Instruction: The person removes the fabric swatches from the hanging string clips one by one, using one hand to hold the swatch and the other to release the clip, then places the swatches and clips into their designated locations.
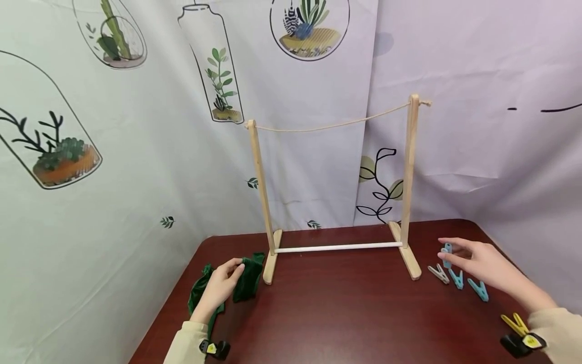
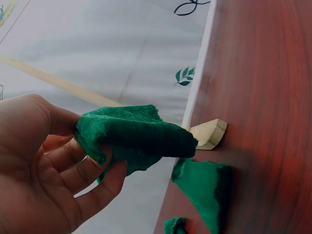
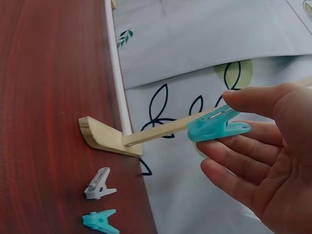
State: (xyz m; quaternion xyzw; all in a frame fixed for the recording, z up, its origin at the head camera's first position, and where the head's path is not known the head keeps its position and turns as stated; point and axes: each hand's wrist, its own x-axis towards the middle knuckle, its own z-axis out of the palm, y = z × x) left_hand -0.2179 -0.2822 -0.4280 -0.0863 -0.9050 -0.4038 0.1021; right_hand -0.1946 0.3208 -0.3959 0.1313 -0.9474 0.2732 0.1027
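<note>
My left hand (image 1: 219, 287) pinches a small dark green velvety cloth (image 1: 249, 278) between thumb and fingers, at the left of the table. In the left wrist view this cloth (image 2: 141, 134) is folded over and lifted off the surface. More green cloth (image 1: 198, 292) lies beside and partly behind that hand. At the right side, my right hand (image 1: 486, 263) holds a light blue clothespin (image 3: 219, 124) between thumb and fingers, above the table. Below it lie a grey-white clothespin (image 1: 438, 274) and two blue ones, the nearer blue clothespin (image 1: 478, 290) lying furthest right.
A wooden stand with a left post (image 1: 261, 184), right post (image 1: 410, 172), sagging string (image 1: 334, 127) and white bottom rod (image 1: 338, 247) stands at the back of the dark red table (image 1: 336, 308). A yellow clothespin (image 1: 515, 323) lies near my right wrist. Behind hangs a printed curtain (image 1: 313, 172).
</note>
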